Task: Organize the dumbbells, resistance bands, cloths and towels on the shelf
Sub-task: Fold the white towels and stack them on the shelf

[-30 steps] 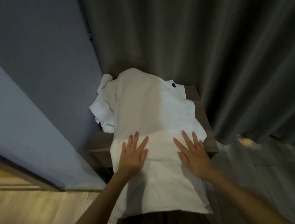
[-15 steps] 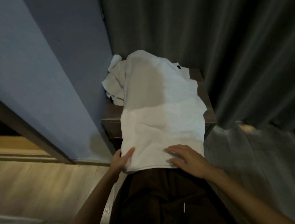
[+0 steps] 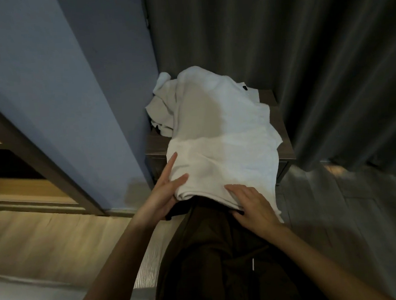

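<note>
A large white towel lies spread over a small dark wooden stand, its near end hanging off the front edge toward me. My left hand grips the towel's near left corner, fingers on top and underneath. At the near right edge, my right hand pinches the towel between thumb and fingers. A second white cloth sits crumpled at the stand's back left, partly under the towel.
A blue-grey wall runs along the left and a dark curtain hangs behind and to the right of the stand. A wooden shelf unit is at far left. My dark trousers fill the lower middle above pale wood flooring.
Both hands slid down from the towel's middle to its near end and took hold of the edge. The hanging part has been drawn up and now looks shorter.
</note>
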Tool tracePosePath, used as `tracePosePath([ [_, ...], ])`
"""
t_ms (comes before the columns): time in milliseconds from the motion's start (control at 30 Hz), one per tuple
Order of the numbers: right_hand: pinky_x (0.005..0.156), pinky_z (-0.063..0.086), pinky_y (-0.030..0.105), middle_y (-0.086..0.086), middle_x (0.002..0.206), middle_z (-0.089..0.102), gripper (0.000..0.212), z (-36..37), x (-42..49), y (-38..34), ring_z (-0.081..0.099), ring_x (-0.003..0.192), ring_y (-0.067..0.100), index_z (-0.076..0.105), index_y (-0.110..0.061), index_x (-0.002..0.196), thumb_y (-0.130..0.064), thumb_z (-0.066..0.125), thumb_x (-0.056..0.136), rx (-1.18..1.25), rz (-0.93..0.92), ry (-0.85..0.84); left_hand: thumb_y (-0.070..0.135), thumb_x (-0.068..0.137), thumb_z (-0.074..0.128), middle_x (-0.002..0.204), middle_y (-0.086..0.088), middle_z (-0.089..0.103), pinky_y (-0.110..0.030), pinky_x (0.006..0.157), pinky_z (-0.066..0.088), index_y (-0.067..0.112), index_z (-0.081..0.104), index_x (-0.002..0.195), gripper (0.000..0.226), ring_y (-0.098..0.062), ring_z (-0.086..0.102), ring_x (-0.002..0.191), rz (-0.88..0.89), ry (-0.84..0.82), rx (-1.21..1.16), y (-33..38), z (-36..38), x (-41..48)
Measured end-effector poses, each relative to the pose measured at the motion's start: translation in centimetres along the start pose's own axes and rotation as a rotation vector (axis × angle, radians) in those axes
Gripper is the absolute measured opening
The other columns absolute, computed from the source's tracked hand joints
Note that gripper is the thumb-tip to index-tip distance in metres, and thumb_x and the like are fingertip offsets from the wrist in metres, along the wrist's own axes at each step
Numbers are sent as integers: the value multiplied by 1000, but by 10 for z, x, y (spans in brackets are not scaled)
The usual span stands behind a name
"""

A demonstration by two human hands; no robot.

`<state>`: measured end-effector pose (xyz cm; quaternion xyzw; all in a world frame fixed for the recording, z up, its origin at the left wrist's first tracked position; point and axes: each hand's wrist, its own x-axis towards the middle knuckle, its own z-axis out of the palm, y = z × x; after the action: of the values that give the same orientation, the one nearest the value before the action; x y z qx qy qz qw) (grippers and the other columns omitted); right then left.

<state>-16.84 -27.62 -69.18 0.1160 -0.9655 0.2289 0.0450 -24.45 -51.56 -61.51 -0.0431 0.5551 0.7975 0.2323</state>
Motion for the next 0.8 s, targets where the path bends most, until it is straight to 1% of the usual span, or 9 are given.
tracePosePath([
  [133, 81, 51, 35, 6, 116, 61, 50, -13, 0, 7, 59, 101, 26, 52, -15, 124, 1, 65, 78, 7, 122, 115, 1, 94, 50, 126, -11, 58, -18, 62, 56, 18, 67, 111, 31, -12, 66, 79, -21, 6, -47, 14, 9, -7],
  [233, 83, 53, 41, 7, 116, 62, 40, -38, 3, 8, 60, 101, 25, 50, -16, 124, -3, 59, 88, -19, 151, 178, 2, 90, 51, 127, -13, 59, -21, 73, 57, 11, 65, 117, 31, -16, 67, 93, -4, -57, -181, 17, 6, -9],
  [333, 74, 53, 39, 7, 114, 62, 33, -65, 7, 5, 62, 94, 25, 46, -18, 125, -10, 53, 94, -54, 90, 159, -10, 77, 50, 132, -12, 57, -30, 91, 53, 11, 58, 126, 54, -24, 60, 116, 41, -176, -317, 23, 3, -9],
  [367, 70, 51, 35, 6, 114, 63, 30, -73, 9, 5, 63, 92, 25, 46, -20, 125, -14, 51, 96, -64, 74, 158, -17, 74, 50, 133, -9, 56, -33, 93, 52, 14, 55, 129, 64, -23, 58, 118, 71, -196, -234, 25, 0, -9],
  [433, 64, 44, 30, 3, 112, 64, 28, -86, 15, 6, 64, 90, 25, 47, -23, 124, -19, 50, 97, -101, 44, 173, -20, 72, 61, 137, -3, 48, -35, 94, 52, 23, 47, 135, 78, -20, 54, 122, 216, -211, 247, 27, -8, -2],
  [533, 63, 47, 34, -1, 112, 65, 25, -102, 28, 6, 64, 93, 24, 48, -28, 121, -25, 50, 96, -141, -23, 161, 22, 69, 80, 128, -6, 53, -39, 88, 54, 32, 50, 124, 63, -27, 52, 117, 540, -46, 1008, 28, -18, 22],
  [633, 63, 47, 33, -2, 110, 67, 22, -115, 45, 8, 66, 91, 23, 53, -28, 119, -30, 49, 97, -232, -80, 182, 35, 76, 68, 99, -11, 63, -45, 75, 52, 36, 63, 105, 30, -32, 57, 94, 614, 166, 1073, 31, -22, 46],
  [700, 62, 43, 31, -3, 109, 68, 24, -126, 58, 10, 66, 91, 24, 55, -29, 119, -33, 47, 97, -285, -71, 221, 32, 80, 68, 101, -15, 55, -37, 85, 40, 20, 68, 109, 31, -27, 46, 98, 623, 292, 1155, 39, -25, 59],
  [800, 60, 44, 32, 0, 106, 68, 24, -139, 88, 17, 66, 89, 26, 57, -25, 118, -33, 52, 96, -380, -45, 260, 29, 90, 62, 118, -8, 56, -27, 90, 39, 7, 65, 116, 34, -23, 51, 111, 567, 243, 1025, 57, -17, 77],
])
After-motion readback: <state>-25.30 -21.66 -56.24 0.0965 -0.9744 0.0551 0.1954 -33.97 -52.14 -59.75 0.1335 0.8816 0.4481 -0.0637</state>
